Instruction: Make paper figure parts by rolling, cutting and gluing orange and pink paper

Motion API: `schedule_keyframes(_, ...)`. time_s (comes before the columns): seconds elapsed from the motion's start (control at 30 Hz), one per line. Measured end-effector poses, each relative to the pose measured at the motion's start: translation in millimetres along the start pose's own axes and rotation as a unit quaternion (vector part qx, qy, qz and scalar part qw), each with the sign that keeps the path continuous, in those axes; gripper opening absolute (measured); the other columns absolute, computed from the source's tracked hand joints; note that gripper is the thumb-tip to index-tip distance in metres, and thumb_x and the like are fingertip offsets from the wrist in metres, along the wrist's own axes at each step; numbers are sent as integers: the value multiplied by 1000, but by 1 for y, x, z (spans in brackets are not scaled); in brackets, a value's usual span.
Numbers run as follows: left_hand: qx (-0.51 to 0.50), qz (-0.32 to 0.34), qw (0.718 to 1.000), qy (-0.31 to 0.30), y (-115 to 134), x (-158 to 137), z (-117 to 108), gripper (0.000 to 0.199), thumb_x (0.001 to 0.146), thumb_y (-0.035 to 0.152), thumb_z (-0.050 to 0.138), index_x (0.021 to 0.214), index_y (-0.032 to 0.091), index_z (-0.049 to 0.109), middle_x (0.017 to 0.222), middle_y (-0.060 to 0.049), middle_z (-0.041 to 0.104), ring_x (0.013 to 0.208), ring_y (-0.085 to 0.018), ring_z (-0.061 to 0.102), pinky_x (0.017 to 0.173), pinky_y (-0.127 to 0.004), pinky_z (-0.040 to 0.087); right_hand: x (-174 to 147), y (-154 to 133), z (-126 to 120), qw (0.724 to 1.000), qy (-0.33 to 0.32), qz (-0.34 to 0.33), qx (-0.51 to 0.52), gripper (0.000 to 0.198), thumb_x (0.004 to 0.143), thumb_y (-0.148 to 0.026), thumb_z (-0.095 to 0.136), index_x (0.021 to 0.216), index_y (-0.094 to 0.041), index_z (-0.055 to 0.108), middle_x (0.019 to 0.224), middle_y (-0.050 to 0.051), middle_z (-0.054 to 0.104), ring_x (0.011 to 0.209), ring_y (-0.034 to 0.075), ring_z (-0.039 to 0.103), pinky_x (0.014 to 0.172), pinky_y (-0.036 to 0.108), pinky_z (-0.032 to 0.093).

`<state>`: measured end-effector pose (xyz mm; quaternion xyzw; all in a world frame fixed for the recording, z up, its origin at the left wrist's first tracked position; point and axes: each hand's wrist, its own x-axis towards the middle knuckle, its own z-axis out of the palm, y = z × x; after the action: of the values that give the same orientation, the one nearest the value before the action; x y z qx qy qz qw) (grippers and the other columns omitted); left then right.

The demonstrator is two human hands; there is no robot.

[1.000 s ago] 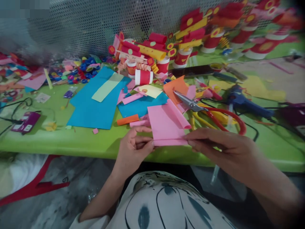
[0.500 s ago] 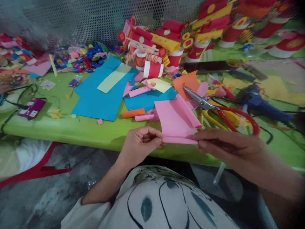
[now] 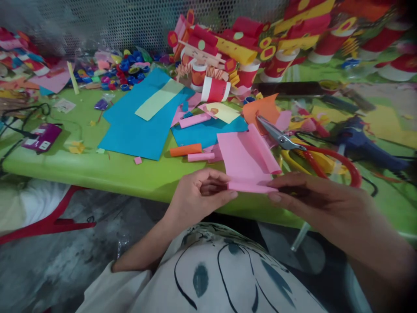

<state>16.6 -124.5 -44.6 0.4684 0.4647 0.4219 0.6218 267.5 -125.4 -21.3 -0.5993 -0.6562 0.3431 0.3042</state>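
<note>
My left hand [image 3: 197, 193] holds the left end of a narrow pink paper roll [image 3: 250, 187] between thumb and fingers. My right hand [image 3: 332, 206] pinches its right end, so the roll lies level at the table's front edge. Just behind it is a larger pink paper sheet [image 3: 239, 152], its right side curled into a tube; whether roll and sheet are one piece I cannot tell. Scissors with red handles [image 3: 350, 163] lie beyond my right hand, their blades over orange paper [image 3: 260, 111]. An orange paper roll [image 3: 185, 150] and a small pink roll [image 3: 201, 157] rest beyond my left hand.
Blue paper sheets [image 3: 137, 130] cover the table's middle left, with a pale green strip [image 3: 159, 100] on top. A blue glue gun [image 3: 368, 141] and its cord lie right. Red paper-cup models [image 3: 216, 90] stand behind. A purple box [image 3: 42, 138] with a cable sits left.
My left thumb and fingers have parted slightly at the roll's left end. The right hand keeps its pinch. The whole view has shifted a little, with the table scene moving right and up.
</note>
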Motion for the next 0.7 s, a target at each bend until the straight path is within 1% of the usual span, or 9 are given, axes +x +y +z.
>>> schedule_keyframes(0.13, 11, 15, 1000, 8, -4, 1, 1, 22, 79, 30, 87, 94, 19, 75, 88, -2, 79, 80, -14, 75, 74, -22, 62, 0, -6, 0, 1000, 9, 2, 5, 25, 76, -53, 82, 91, -34, 81, 79, -4, 76, 56, 10, 62, 49, 16, 48)
schedule_keyframes(0.23, 17, 21, 1000, 11, -6, 0, 0, 21, 80, 31, 86, 93, 19, 75, 86, -1, 78, 77, -13, 74, 71, -22, 61, 1, -8, 0, 1000, 5, 4, -1, 23, 78, -53, 81, 92, -34, 81, 80, -3, 77, 59, 11, 64, 52, 17, 50)
schedule_keyframes(0.37, 18, 20, 1000, 9, -8, -1, 0, 21, 80, 32, 86, 90, 19, 75, 83, -1, 77, 73, -12, 71, 68, -21, 59, 2, -8, 1, 1000, 10, -4, 3, 27, 78, -55, 81, 92, -32, 81, 82, -1, 79, 61, 13, 67, 54, 19, 53)
schedule_keyframes(0.53, 9, 22, 1000, 6, -6, -2, 1, 24, 77, 34, 89, 90, 19, 76, 84, -2, 79, 74, -13, 73, 66, -21, 59, -1, -13, 3, 1000, 23, 10, -9, 24, 81, -52, 79, 91, -31, 80, 83, -2, 78, 63, 12, 67, 57, 19, 53)
schedule_keyframes(0.63, 24, 39, 999, 11, -4, -3, 2, 18, 82, 35, 85, 89, 20, 78, 81, -1, 78, 71, -12, 71, 64, -20, 57, -1, -15, 2, 1000, 21, -2, 4, 24, 80, -52, 80, 90, -30, 80, 81, -2, 77, 61, 11, 66, 57, 18, 54)
schedule_keyframes(0.7, 23, 47, 998, 23, -5, -3, 2, 16, 83, 34, 83, 87, 20, 78, 83, -1, 79, 73, -12, 71, 67, -20, 58, -1, -16, 1, 1000, 15, -7, -6, 23, 81, -52, 79, 91, -31, 80, 82, -2, 77, 57, 9, 63, 58, 18, 55)
